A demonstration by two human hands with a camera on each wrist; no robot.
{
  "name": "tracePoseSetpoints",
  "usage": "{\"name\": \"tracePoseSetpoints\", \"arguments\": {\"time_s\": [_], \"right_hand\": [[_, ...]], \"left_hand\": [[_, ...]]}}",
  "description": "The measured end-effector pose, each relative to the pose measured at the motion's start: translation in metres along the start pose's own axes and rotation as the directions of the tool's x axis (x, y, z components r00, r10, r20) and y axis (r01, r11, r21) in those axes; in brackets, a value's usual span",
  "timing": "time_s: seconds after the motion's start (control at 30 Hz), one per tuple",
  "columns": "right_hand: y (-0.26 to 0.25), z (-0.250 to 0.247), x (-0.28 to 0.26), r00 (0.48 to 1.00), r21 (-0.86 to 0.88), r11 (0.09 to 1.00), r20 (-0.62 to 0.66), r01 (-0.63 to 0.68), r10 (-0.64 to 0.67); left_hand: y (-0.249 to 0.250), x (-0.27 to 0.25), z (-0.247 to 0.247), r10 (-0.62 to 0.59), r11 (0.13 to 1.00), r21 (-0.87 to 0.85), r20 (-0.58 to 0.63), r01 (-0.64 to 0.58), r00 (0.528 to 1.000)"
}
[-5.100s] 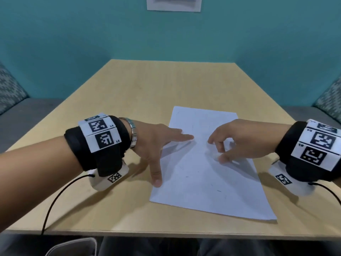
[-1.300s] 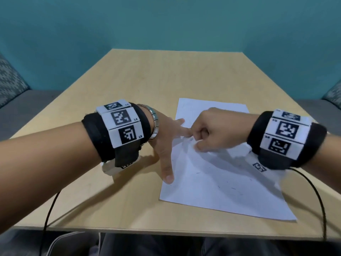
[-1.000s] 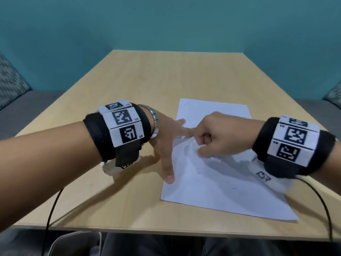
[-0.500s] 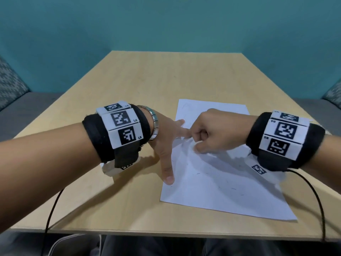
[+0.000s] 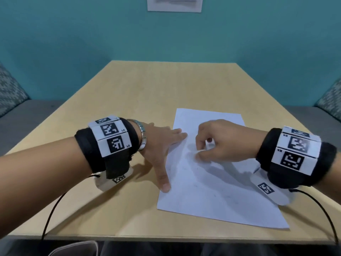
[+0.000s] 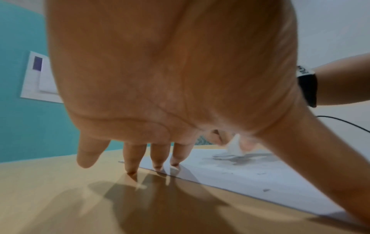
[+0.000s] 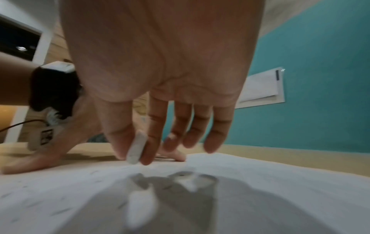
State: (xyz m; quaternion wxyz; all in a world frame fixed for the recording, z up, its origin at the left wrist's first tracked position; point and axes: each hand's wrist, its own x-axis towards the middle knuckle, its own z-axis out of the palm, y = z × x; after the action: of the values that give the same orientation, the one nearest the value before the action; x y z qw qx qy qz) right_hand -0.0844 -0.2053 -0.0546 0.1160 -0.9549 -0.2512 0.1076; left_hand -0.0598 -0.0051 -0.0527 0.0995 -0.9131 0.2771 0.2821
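A white sheet of paper (image 5: pixel 212 191) with faint grey marks lies on the right half of a light wooden table (image 5: pixel 147 100). My left hand (image 5: pixel 166 154) lies flat with fingers spread, and its fingertips (image 6: pixel 158 164) press down the sheet's left edge. My right hand (image 5: pixel 200 151) hovers over the upper middle of the sheet. In the right wrist view its thumb and forefinger pinch a small white eraser (image 7: pixel 137 148), whose lower end hangs just above the paper (image 7: pixel 260 190). The eraser (image 6: pixel 235 146) also shows in the left wrist view. A small gap separates the two hands.
A teal wall stands behind the table, with a white plate (image 5: pixel 174 4) mounted on it. Patterned cushions (image 5: pixel 11 93) and grey bench seats flank the table on both sides. Black cables (image 5: pixel 53 209) trail from both wrists over the near table edge.
My right hand has pulled away to the right from my left forefinger and its fist has loosened. The left hand and the paper have stayed put.
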Motion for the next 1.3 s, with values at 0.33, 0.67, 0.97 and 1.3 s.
{"name": "tracePoseSetpoints", "arguments": {"time_s": [0.33, 0.67, 0.97, 1.3], "right_hand": [[0.021, -0.002, -0.035, 0.993, -0.002, 0.994, 0.028, -0.114, 0.114], [-0.009, -0.004, 0.028, 0.999, -0.015, 1.000, -0.048, -0.004, 0.003], [-0.026, 0.004, 0.040, 0.982, 0.039, 0.998, 0.177, 0.059, -0.065], [-0.015, 0.001, 0.043, 0.996, 0.080, 0.997, 0.085, 0.015, -0.022]], "left_hand": [[0.003, -0.019, 0.011, 0.072, 0.990, -0.117, -0.082, -0.082, 0.994], [-0.002, 0.016, 0.005, 0.052, 0.997, -0.059, -0.061, -0.055, 0.997], [-0.001, 0.015, 0.008, 0.090, 0.988, -0.118, -0.075, -0.098, 0.993], [-0.001, 0.020, 0.007, 0.048, 0.991, -0.122, -0.045, -0.053, 0.998]]}}
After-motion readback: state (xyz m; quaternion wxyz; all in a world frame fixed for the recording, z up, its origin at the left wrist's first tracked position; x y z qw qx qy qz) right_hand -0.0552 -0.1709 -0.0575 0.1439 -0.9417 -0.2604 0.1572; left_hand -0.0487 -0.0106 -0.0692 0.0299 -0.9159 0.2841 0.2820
